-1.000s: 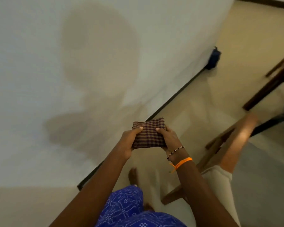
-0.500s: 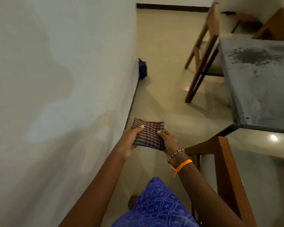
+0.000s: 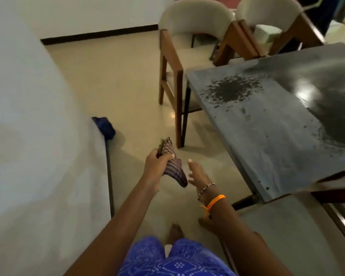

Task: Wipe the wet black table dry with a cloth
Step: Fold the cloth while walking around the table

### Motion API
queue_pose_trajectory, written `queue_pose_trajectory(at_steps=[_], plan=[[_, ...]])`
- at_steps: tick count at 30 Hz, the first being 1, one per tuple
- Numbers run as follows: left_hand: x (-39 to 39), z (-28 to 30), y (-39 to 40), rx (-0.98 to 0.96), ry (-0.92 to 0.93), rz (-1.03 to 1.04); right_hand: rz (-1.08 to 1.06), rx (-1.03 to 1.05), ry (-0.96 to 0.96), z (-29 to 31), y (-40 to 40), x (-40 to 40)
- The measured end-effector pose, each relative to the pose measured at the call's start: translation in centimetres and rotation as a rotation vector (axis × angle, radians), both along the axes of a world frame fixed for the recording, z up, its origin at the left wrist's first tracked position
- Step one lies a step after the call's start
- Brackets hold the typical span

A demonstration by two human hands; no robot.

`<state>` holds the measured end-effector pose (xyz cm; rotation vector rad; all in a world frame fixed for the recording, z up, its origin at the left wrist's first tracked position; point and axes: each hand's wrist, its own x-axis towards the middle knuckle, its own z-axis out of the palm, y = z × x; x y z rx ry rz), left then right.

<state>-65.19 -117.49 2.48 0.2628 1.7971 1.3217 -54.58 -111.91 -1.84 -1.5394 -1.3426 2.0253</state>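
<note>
The black table (image 3: 271,148) fills the right side of the view, with a patch of water drops (image 3: 234,90) near its far left corner. A folded striped cloth (image 3: 172,166) hangs over the floor, left of the table's near corner. My left hand (image 3: 156,163) grips the cloth at its upper end. My right hand (image 3: 197,174) is just right of the cloth with fingers spread, holding nothing. It wears a bead bracelet and an orange band.
Two wooden chairs with pale backs (image 3: 189,22) (image 3: 267,14) stand at the table's far side. A white wall (image 3: 28,116) runs along the left, with a blue object (image 3: 105,127) at its foot. Another chair's wooden frame (image 3: 335,196) sits by the table's near edge.
The view has swung right from the wall toward the table. My right hand has let go of the cloth, which now hangs from my left hand alone.
</note>
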Motion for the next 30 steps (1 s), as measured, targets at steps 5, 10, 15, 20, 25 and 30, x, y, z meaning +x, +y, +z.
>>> queue_pose_trajectory(at_steps=[5, 10, 15, 20, 25, 30], plan=[[-3.2, 1.2, 10.3, 0.022, 0.111, -0.186, -0.133, 0.182, 0.210, 1.3, 7.0, -2.0], [-4.8, 1.4, 20.3, 0.102, 0.199, -0.574, -0.454, -0.069, 0.582, 0.9, 16.1, -6.4], [-7.0, 3.9, 29.8, 0.231, 0.396, -1.047, -0.734, -0.134, 0.960, 1.7, 23.1, -8.8], [-9.6, 4.5, 38.1, 0.287, 0.296, -1.220, -0.968, -0.147, 1.032, 1.4, 30.4, -9.7], [-10.0, 1.9, 45.0, 0.273, 0.284, -1.250, -1.238, -0.071, 1.000, 0.4, 36.4, -7.4], [-8.0, 0.9, 51.5, 0.256, 0.294, -1.343, -1.288, 0.159, 0.847, 1.0, 44.0, -2.9]])
